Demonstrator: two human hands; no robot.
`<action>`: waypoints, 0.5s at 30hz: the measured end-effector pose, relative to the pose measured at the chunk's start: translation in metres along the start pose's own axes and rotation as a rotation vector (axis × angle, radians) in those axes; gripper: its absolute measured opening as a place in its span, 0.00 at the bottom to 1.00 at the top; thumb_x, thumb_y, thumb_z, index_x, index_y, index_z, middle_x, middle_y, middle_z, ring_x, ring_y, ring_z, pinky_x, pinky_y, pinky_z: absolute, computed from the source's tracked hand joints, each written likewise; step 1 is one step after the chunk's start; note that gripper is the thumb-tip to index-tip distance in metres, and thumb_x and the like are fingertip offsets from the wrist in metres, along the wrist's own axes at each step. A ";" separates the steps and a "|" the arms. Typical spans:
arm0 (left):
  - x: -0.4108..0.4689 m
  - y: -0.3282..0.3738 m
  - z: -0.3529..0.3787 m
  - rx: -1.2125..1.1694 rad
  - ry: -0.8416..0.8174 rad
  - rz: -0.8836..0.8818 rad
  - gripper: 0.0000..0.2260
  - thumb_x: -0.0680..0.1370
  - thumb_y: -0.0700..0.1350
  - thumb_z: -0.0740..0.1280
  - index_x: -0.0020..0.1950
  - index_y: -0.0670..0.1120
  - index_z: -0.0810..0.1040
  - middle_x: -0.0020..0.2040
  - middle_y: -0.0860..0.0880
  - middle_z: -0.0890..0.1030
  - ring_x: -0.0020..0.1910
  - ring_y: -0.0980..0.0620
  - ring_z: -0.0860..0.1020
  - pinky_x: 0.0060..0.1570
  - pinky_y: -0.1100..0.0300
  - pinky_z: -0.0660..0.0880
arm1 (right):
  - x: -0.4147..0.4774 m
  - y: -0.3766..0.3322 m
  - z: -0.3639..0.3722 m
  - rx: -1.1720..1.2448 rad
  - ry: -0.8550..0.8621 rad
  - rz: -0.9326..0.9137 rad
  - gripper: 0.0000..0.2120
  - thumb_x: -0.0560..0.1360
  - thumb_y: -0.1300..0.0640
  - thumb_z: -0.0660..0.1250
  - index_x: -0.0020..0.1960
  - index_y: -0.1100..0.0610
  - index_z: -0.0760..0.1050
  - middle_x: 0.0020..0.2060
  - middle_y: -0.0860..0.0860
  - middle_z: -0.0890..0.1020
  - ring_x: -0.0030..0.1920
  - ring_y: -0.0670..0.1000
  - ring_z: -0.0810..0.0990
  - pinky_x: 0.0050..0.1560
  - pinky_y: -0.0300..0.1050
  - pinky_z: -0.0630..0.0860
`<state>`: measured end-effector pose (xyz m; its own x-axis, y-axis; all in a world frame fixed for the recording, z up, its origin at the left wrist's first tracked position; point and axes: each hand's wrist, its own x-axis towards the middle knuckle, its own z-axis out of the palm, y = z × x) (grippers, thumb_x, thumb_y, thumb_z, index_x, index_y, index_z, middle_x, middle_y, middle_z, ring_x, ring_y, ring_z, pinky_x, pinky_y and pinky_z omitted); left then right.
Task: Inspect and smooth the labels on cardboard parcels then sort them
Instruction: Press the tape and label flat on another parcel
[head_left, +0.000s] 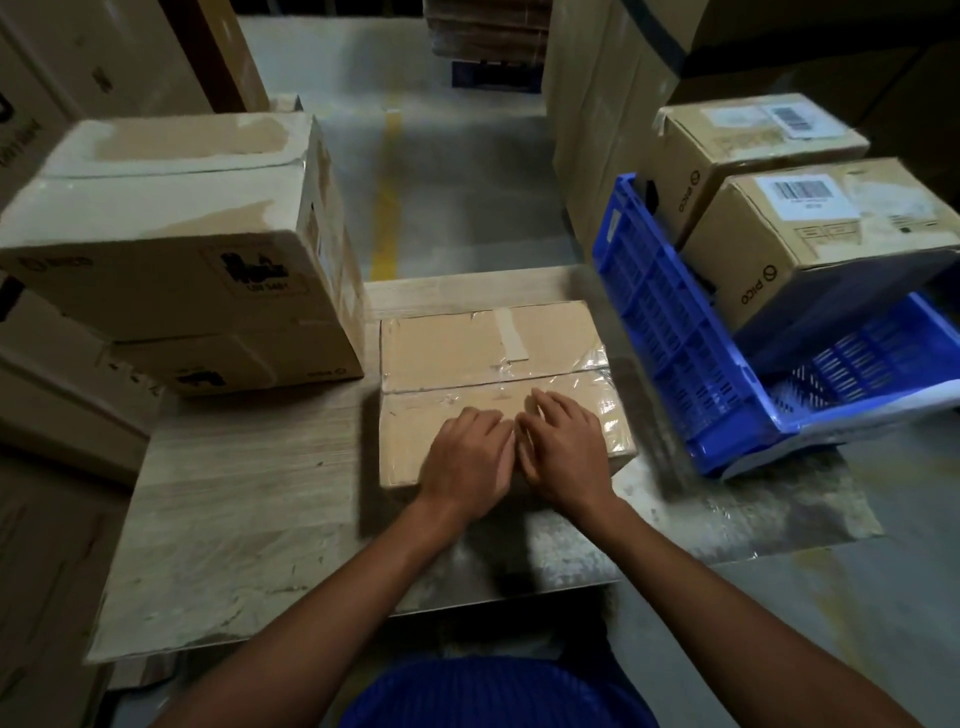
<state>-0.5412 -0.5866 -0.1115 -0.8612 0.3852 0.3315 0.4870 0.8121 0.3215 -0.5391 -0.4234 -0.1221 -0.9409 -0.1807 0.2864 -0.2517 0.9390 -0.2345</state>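
Both hands, the left hand (470, 457) and right hand (563, 449), lie flat with fingers straight, side by side on a taped parcel (493, 384) on the worktable (249, 493); stacked cartons (176, 249) stand to their left. A blue crate (675, 353) holding two labelled boxes (810, 244) sits to their right.

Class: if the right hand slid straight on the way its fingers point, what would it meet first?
The right hand would first cross the clear tape along the middle seam of the parcel, then probably the paper tape strip.
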 end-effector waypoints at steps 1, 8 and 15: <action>-0.006 0.003 0.001 -0.019 0.031 -0.001 0.08 0.78 0.43 0.65 0.49 0.43 0.82 0.47 0.44 0.83 0.46 0.45 0.78 0.43 0.52 0.76 | -0.009 -0.001 0.002 0.025 0.034 0.003 0.13 0.75 0.53 0.65 0.54 0.58 0.82 0.61 0.59 0.81 0.62 0.60 0.79 0.58 0.56 0.76; -0.016 0.017 0.005 0.042 -0.041 -0.031 0.13 0.78 0.45 0.59 0.44 0.43 0.82 0.45 0.44 0.82 0.46 0.45 0.79 0.46 0.52 0.76 | -0.033 -0.006 0.028 0.076 0.043 0.066 0.19 0.81 0.53 0.57 0.63 0.59 0.81 0.67 0.59 0.79 0.69 0.59 0.76 0.70 0.56 0.68; 0.020 0.027 0.018 0.014 -0.202 0.059 0.20 0.78 0.50 0.55 0.62 0.44 0.80 0.65 0.39 0.78 0.69 0.38 0.73 0.65 0.44 0.72 | -0.030 0.022 -0.002 0.066 -0.029 0.171 0.23 0.78 0.53 0.55 0.67 0.59 0.77 0.71 0.60 0.74 0.75 0.60 0.69 0.73 0.63 0.63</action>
<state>-0.5479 -0.5486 -0.1120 -0.8434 0.5115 0.1644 0.5369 0.7909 0.2935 -0.5161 -0.3968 -0.1344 -0.9772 -0.0298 0.2104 -0.1013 0.9357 -0.3381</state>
